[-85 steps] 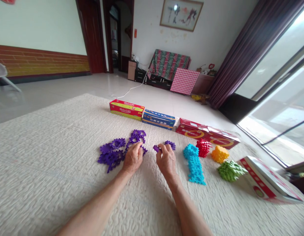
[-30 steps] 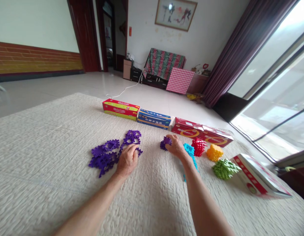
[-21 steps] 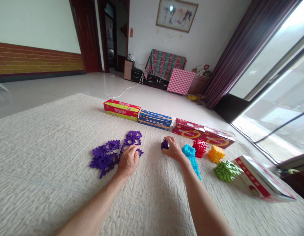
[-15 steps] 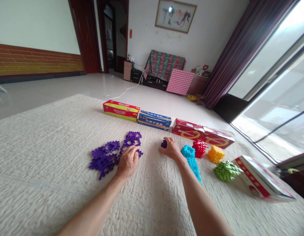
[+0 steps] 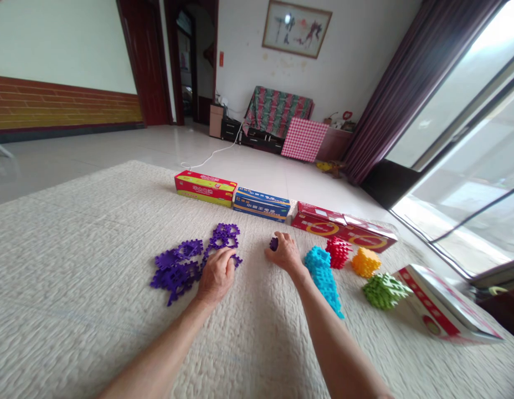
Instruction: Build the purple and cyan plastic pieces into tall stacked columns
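Purple interlocking plastic pieces (image 5: 176,274) lie loose on the left, and a further run of purple pieces (image 5: 222,237) reaches up beyond my left hand (image 5: 217,274). That hand is closed over the near end of this run, fingers curled down on a purple piece (image 5: 237,260) that shows past the fingertips. My right hand (image 5: 286,253) grips a small purple piece (image 5: 274,244) between thumb and fingers, close to the mat; the hand hides part of it. Just right of my right wrist is a light-blue stack (image 5: 324,280) of similar pieces.
Red (image 5: 338,252), yellow (image 5: 365,262) and green (image 5: 385,290) clusters stand to the right, by a white-and-red box (image 5: 448,305). Behind, a red-yellow box (image 5: 206,188), a blue box (image 5: 261,204) and dark red boxes (image 5: 344,226) form a row on the beige mat (image 5: 94,233).
My right hand has shifted slightly left with the small purple piece, uncovering more of the light-blue stack. My left hand has stayed in place over the purple pieces.
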Tool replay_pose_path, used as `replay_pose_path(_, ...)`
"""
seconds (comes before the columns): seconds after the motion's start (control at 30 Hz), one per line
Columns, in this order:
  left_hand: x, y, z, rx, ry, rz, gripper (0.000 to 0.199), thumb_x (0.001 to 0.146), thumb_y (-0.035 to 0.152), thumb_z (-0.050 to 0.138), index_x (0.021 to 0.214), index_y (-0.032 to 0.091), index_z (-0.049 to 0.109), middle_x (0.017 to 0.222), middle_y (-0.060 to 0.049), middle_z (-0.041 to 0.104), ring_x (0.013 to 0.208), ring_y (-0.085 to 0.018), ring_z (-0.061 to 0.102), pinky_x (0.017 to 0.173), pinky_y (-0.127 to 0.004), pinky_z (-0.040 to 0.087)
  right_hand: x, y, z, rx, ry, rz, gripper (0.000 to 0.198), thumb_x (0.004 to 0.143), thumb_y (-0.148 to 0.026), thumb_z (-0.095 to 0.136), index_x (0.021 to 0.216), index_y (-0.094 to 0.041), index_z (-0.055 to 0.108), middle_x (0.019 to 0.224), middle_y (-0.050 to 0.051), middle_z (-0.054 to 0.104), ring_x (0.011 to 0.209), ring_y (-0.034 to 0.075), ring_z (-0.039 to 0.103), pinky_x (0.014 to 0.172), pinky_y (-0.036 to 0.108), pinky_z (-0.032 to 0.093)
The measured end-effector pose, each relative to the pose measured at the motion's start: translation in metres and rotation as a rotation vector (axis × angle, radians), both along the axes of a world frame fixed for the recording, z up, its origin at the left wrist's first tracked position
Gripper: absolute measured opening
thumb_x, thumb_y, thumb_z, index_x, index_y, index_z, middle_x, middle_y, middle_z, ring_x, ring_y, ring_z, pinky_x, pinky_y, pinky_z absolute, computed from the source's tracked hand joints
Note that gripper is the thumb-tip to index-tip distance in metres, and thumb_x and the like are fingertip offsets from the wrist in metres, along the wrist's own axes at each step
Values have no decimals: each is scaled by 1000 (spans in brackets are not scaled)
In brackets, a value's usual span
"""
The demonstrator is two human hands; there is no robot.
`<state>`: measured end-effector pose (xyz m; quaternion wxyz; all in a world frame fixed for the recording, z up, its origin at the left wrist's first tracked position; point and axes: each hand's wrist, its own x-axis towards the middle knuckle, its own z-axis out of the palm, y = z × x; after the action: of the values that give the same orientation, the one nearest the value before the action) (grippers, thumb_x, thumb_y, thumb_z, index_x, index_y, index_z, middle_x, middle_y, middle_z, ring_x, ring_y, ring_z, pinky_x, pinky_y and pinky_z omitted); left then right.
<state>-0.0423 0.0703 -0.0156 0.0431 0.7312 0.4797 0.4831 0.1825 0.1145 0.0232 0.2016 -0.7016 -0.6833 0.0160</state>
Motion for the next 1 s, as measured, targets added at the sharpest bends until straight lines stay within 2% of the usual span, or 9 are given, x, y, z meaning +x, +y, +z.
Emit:
replay_pose_path(0.13, 0, 1, 0, 0, 4, 0, 30, 87, 10, 43, 106, 18, 65, 107, -9, 70, 103, -21, 65, 94, -39, 53, -5, 1, 1, -23, 7, -57, 54, 74, -34, 64, 124, -17, 55, 118, 17, 57, 108, 33, 55, 89, 42, 43)
replay_pose_path(0.3, 0, 2, -1, 15, 1, -6, 29, 87, 11, 43, 104, 18, 66, 106, -9, 71, 102, -21, 65, 94, -39, 52, -4, 2, 2, -50, 2, -72, 50, 73, -26, 62, 121, -15, 58, 115, 18, 58, 106, 32, 55, 89, 42, 43)
replay_pose_path(0.6, -2, 4, -5, 24, 3, -17, 29, 88, 14, 43, 105, 17, 66, 106, -9, 70, 102, -22, 65, 95, -40, 52, 9, -3, -3, -29, 24, -23, 54, 71, -21, 62, 125, -16, 55, 120, 14, 56, 110, 26, 54, 94, 36, 41)
replay_pose_path(1.0, -3, 5, -5, 18, 18, -15, 30, 88, 15, 41, 105, 14, 67, 105, -11, 71, 101, -22, 65, 95, -40, 52, 13, -13, -4, 31, 32, -39, 60, 71, -25, 61, 129, -13, 52, 128, 15, 51, 116, 29, 49, 98, 39, 40)
